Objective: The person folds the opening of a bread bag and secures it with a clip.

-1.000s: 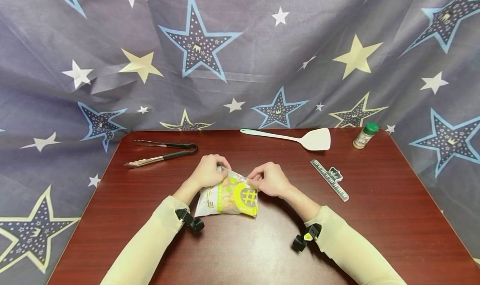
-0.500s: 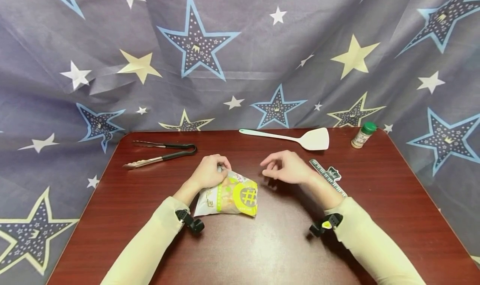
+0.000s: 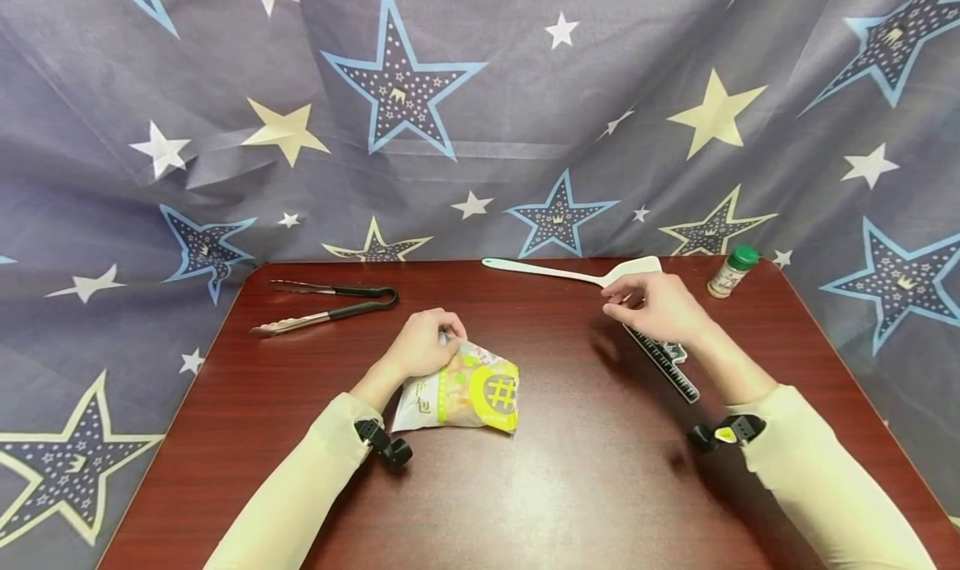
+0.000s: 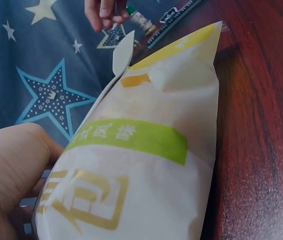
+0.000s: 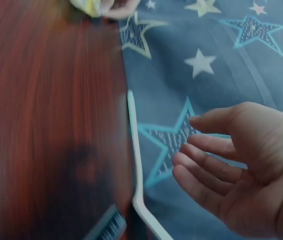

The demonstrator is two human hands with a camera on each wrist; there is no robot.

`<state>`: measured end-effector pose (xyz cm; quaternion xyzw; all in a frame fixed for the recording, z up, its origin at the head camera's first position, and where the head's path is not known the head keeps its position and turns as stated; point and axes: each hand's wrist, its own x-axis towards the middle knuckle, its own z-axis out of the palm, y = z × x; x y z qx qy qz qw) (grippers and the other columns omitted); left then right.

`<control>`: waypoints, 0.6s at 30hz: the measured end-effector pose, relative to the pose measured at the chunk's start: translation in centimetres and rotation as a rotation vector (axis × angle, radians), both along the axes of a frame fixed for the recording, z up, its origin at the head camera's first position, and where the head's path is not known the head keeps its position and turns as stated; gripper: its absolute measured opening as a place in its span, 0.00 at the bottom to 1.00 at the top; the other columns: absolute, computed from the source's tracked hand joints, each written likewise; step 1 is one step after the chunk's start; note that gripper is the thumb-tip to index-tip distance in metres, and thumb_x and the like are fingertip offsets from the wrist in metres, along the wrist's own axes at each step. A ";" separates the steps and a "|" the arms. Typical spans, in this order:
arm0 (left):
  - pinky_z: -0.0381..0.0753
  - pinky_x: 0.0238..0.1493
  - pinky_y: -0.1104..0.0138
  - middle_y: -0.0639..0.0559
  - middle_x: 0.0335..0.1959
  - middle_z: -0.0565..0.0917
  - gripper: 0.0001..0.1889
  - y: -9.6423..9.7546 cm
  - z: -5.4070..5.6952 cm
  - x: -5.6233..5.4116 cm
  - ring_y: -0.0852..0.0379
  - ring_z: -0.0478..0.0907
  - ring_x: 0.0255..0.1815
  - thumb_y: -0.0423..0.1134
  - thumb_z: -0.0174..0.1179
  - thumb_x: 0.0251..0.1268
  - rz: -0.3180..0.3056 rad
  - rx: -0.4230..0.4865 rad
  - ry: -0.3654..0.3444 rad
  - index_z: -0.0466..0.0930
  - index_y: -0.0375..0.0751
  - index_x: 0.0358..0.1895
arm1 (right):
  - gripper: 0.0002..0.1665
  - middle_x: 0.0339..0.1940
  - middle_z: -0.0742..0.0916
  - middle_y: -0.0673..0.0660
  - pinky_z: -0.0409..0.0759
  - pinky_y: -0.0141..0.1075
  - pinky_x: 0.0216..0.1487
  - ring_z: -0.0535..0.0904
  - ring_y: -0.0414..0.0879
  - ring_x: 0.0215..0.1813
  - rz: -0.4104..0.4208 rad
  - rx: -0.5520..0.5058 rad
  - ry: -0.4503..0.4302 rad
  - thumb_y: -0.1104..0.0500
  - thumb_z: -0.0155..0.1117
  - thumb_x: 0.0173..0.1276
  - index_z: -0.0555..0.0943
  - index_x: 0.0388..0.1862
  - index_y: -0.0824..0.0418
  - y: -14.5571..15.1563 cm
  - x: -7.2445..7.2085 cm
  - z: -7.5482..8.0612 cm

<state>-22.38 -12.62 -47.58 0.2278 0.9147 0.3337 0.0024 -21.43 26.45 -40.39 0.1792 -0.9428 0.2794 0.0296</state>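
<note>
Bag pinched at its upper edge by one hand; other hand held unloaded above the clip.
Bag [image 3: 483, 395] laid on the table [image 3: 555, 495], front of the left hand [image 3: 422, 343]; its edge is grasped between thumb and fingers, probably so it is kept gathered and steady. By the right hand [image 3: 656, 307] nothing is held: fingers loosely bent, apart from thumb, perhaps so shaped for a pick-up. Clip [image 3: 663, 366] is partly covered by it, spatula [image 3: 551, 269] laid behind.
</note>
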 end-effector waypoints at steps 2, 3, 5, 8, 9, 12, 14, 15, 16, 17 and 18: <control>0.77 0.45 0.61 0.52 0.33 0.84 0.06 0.0 0.0 0.0 0.52 0.81 0.37 0.32 0.67 0.61 0.001 -0.001 0.001 0.88 0.50 0.31 | 0.11 0.35 0.94 0.53 0.82 0.38 0.40 0.92 0.46 0.37 -0.020 0.036 0.023 0.57 0.75 0.69 0.91 0.48 0.58 1.2 0.0 0.4; 0.77 0.45 0.61 0.52 0.32 0.84 0.06 0.1 -0.1 0.0 0.52 0.81 0.37 0.32 0.67 0.61 0.001 -0.001 0.002 0.88 0.49 0.32 | 0.11 0.35 0.94 0.53 0.82 0.39 0.40 0.92 0.47 0.37 -0.031 0.051 0.033 0.57 0.74 0.69 0.91 0.48 0.58 1.7 0.0 0.6; 0.77 0.45 0.62 0.52 0.33 0.84 0.06 0.0 -0.1 0.0 0.52 0.81 0.37 0.32 0.67 0.61 0.003 -0.004 -0.001 0.88 0.49 0.32 | 0.12 0.35 0.94 0.54 0.81 0.39 0.39 0.91 0.47 0.36 -0.045 0.071 0.053 0.57 0.74 0.68 0.91 0.48 0.60 2.7 0.0 1.0; 0.78 0.45 0.62 0.52 0.33 0.84 0.06 0.0 -0.1 -0.1 0.54 0.80 0.37 0.32 0.67 0.61 0.001 -0.007 -0.001 0.88 0.50 0.32 | 0.12 0.35 0.94 0.54 0.81 0.41 0.40 0.90 0.47 0.36 -0.072 0.097 0.079 0.56 0.74 0.68 0.91 0.48 0.60 4.0 0.2 1.4; 0.78 0.45 0.62 0.52 0.33 0.84 0.06 0.0 -0.1 -0.1 0.54 0.80 0.37 0.32 0.67 0.61 0.002 -0.007 -0.003 0.88 0.50 0.32 | 0.12 0.35 0.94 0.55 0.81 0.42 0.40 0.90 0.47 0.36 -0.083 0.102 0.078 0.56 0.74 0.68 0.91 0.48 0.60 4.4 0.2 1.5; 0.78 0.46 0.61 0.52 0.33 0.84 0.06 0.1 -0.1 -0.1 0.54 0.80 0.38 0.32 0.67 0.62 0.003 -0.009 -0.006 0.89 0.50 0.32 | 0.13 0.36 0.94 0.56 0.81 0.44 0.42 0.90 0.48 0.36 -0.110 0.117 0.072 0.55 0.74 0.69 0.91 0.48 0.60 5.4 0.5 1.4; 0.78 0.46 0.61 0.52 0.33 0.84 0.06 0.1 0.0 -0.1 0.54 0.80 0.38 0.32 0.67 0.62 0.003 -0.010 -0.008 0.89 0.50 0.32 | 0.14 0.37 0.94 0.57 0.82 0.45 0.42 0.91 0.49 0.37 -0.117 0.117 0.062 0.55 0.75 0.69 0.91 0.47 0.61 5.9 0.7 1.3; 0.78 0.46 0.61 0.52 0.33 0.84 0.06 0.1 0.0 -0.1 0.54 0.80 0.38 0.32 0.67 0.61 0.004 -0.010 -0.009 0.89 0.50 0.32 | 0.14 0.38 0.94 0.58 0.83 0.46 0.42 0.91 0.50 0.38 -0.116 0.118 0.061 0.55 0.75 0.68 0.91 0.47 0.62 6.1 0.8 1.2; 0.78 0.46 0.61 0.52 0.33 0.84 0.06 0.1 0.0 -0.1 0.54 0.80 0.38 0.32 0.67 0.61 0.005 -0.011 -0.009 0.89 0.50 0.32 | 0.13 0.38 0.94 0.58 0.83 0.47 0.42 0.92 0.51 0.38 -0.115 0.121 0.063 0.55 0.75 0.68 0.91 0.47 0.62 6.3 0.9 1.1; 0.78 0.46 0.61 0.52 0.33 0.84 0.06 0.1 0.0 -0.1 0.54 0.80 0.37 0.32 0.67 0.62 0.004 -0.012 -0.009 0.89 0.50 0.32 | 0.13 0.39 0.94 0.59 0.83 0.47 0.42 0.92 0.52 0.38 -0.112 0.125 0.066 0.55 0.75 0.68 0.91 0.46 0.62 6.5 1.0 1.0; 0.78 0.46 0.61 0.52 0.33 0.84 0.06 0.1 -0.1 -0.1 0.54 0.80 0.37 0.32 0.67 0.61 0.005 -0.013 -0.008 0.89 0.50 0.32 | 0.13 0.39 0.94 0.60 0.84 0.48 0.43 0.92 0.53 0.39 -0.108 0.131 0.073 0.55 0.75 0.68 0.91 0.46 0.63 6.7 1.1 0.8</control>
